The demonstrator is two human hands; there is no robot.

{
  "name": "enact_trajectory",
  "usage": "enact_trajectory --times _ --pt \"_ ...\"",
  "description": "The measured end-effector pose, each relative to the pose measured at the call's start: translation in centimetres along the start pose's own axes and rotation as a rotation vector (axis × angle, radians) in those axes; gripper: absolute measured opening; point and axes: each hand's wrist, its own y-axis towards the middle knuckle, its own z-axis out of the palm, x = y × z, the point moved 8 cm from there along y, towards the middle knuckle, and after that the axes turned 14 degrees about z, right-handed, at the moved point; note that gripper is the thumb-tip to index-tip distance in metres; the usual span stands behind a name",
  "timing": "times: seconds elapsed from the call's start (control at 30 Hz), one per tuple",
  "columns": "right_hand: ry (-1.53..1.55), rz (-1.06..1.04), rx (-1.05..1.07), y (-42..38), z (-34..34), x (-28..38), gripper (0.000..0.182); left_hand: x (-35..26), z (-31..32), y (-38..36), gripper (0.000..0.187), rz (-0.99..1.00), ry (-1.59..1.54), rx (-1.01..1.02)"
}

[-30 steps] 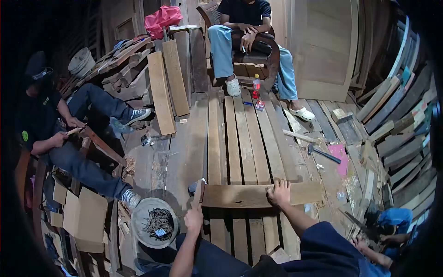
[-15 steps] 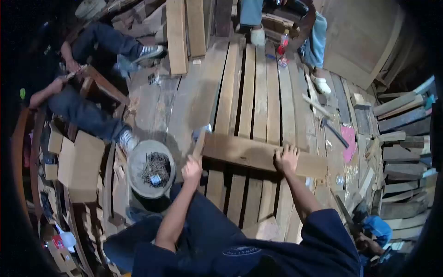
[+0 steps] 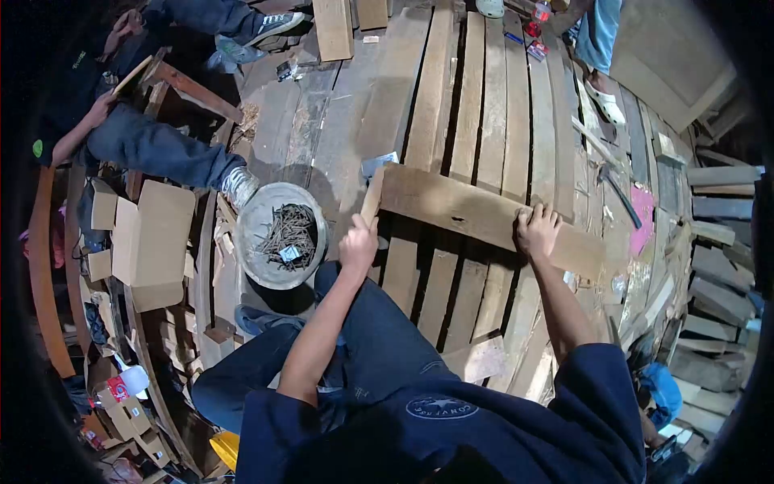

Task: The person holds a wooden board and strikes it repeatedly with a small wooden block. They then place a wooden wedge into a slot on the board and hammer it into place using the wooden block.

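A long light-brown wooden board [image 3: 451, 202] stands on its edge across the slatted planks in front of me. My right hand [image 3: 538, 231] grips it toward its right end, fingers bent over the upper edge. At the left end a short wooden piece [image 3: 373, 194] meets the board at an angle, and my left hand [image 3: 359, 244] is closed around its near end. Just behind that corner lies a bluish packet [image 3: 379, 164]. Left of my left hand sits a round grey basin [image 3: 262, 194] with many nails [image 3: 294, 230] and a small blue-and-white packet in it.
A hammer [image 3: 621, 198] lies at the right near a pink sheet [image 3: 642, 219]. An opened cardboard box [image 3: 161, 250] is at the left. One person's leg [image 3: 157, 149] reaches close to the basin; another person's clog [image 3: 605, 103] and a red-labelled bottle [image 3: 537, 20] are farther off.
My view has tilted down and swung left, so the scene sits higher and farther right. Both hands keep their places on the wood. The person at the left has moved their hands apart.
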Motion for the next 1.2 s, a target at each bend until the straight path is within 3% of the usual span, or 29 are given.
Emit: enact_trajectory --times 0.07,0.2,0.23,0.4,0.57,0.8,0.97,1.2 --pt "-0.002 0.021 0.040 0.2 -0.3 -0.1 0.049 -1.1 -0.4 2.0 0.045 0.033 0.113 -0.107" --pt "-0.003 0.010 0.079 0.4 -0.2 -0.1 0.050 -1.0 0.1 1.3 0.044 0.027 -0.050 -0.026" --pt "0.013 -0.004 0.015 0.5 -0.2 -0.1 0.057 -0.9 0.0 0.0 0.044 0.029 -0.055 -0.032" --pt "0.008 -0.015 0.062 1.0 0.9 -0.4 0.057 -0.2 0.4 -3.1 0.046 -0.002 -0.018 -0.003" --pt "-0.005 0.005 -0.050 0.3 0.8 -0.7 0.052 -1.3 -0.2 0.7 0.046 0.011 -0.006 -0.047" --pt "0.010 0.036 0.035 0.3 0.3 -0.5 0.055 -2.1 -0.7 6.0 0.047 -0.069 -0.133 0.002" --pt "-0.009 -0.007 0.146 1.2 0.5 0.0 0.062 -0.5 1.4 -0.2 0.044 -0.044 -0.206 -0.023" --pt "0.031 -0.129 0.110 2.1 1.0 0.7 0.064 -1.1 0.5 -4.5 0.042 -0.106 -0.237 -0.012"
